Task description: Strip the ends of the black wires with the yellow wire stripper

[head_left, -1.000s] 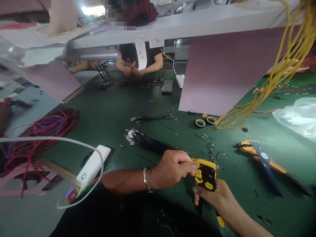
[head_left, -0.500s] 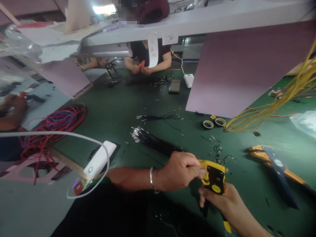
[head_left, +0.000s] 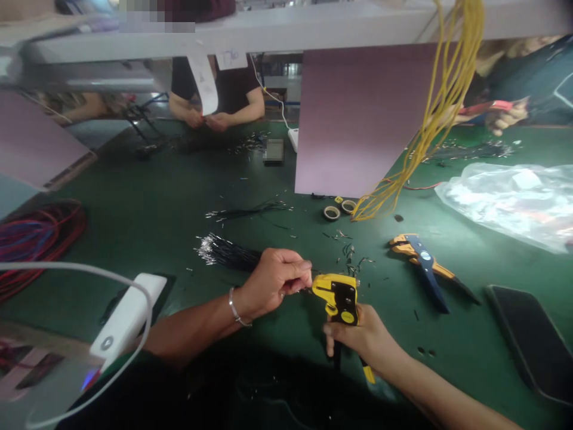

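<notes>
My right hand [head_left: 362, 334] is wrapped round the handles of a yellow and black wire stripper [head_left: 342, 295], its jaws pointing left. Just left of those jaws, my left hand [head_left: 280, 278] is pinched; what it holds is too small to make out. Beyond my left hand lies a bundle of black wires [head_left: 233, 252] with bright tips at its left end. A smaller bunch of black wires [head_left: 250, 210] is farther back. Short black scraps [head_left: 349, 254] are scattered behind the stripper.
A blue and orange tool [head_left: 423, 260] and a phone [head_left: 532, 340] lie at right, tape rings [head_left: 332, 213] behind. Yellow wires [head_left: 421, 149] hang from the shelf [head_left: 277, 30]. A white power strip [head_left: 128, 313], red cable coils [head_left: 40, 245] are left. Other people work opposite.
The view has shifted right, bringing the phone into sight. My left hand has drawn back leftward from the stripper's jaws, leaving a small gap. My right hand keeps its hold.
</notes>
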`<state>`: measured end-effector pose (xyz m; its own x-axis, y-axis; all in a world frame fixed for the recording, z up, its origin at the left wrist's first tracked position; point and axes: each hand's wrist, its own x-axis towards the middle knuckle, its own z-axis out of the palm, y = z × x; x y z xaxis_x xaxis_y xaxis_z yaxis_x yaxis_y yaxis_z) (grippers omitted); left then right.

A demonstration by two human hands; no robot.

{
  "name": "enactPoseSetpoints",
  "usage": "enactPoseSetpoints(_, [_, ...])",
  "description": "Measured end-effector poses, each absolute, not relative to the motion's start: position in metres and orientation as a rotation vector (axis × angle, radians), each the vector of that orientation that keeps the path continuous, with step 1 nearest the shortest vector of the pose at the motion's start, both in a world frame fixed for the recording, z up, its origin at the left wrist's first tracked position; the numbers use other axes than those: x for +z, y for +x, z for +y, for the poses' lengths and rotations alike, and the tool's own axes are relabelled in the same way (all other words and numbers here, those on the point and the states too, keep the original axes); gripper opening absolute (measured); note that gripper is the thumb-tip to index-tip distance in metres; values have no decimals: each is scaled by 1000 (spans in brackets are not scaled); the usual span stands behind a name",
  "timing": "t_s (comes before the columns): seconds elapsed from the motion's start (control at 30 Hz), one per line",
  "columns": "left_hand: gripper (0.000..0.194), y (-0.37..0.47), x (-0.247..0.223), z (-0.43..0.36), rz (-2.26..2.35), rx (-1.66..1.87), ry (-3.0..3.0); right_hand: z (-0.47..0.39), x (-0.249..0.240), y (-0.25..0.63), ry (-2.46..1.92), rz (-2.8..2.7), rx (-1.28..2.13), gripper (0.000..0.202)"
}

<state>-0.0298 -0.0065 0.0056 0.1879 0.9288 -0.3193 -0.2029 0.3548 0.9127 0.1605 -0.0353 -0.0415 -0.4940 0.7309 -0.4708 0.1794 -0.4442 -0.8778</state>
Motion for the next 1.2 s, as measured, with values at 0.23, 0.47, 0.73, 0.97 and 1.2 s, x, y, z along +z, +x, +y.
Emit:
enactPoseSetpoints(0.23, [24, -18, 5, -24, 1200, 963, 1100, -32, -43, 161, -1171, -1358, 2028, 24])
enactPoseSetpoints(0.47, [27, -21, 10, -16, 1169, 996, 942, -37, -50, 160, -1128, -1354, 2006, 20])
enactPoseSetpoints(0.73, [29, -23, 6, -5, 1084, 973, 845, -32, -46, 159, -1159, -1372, 1967, 23])
enactPoseSetpoints(0.97, [25, -13, 9, -27, 1218, 987, 1062, -30, -38, 157, -1163, -1376, 1976, 20])
enactPoseSetpoints(1.2, [28, -26, 13, -9, 1142, 975, 863, -33, -40, 158, -1210, -1373, 1956, 19])
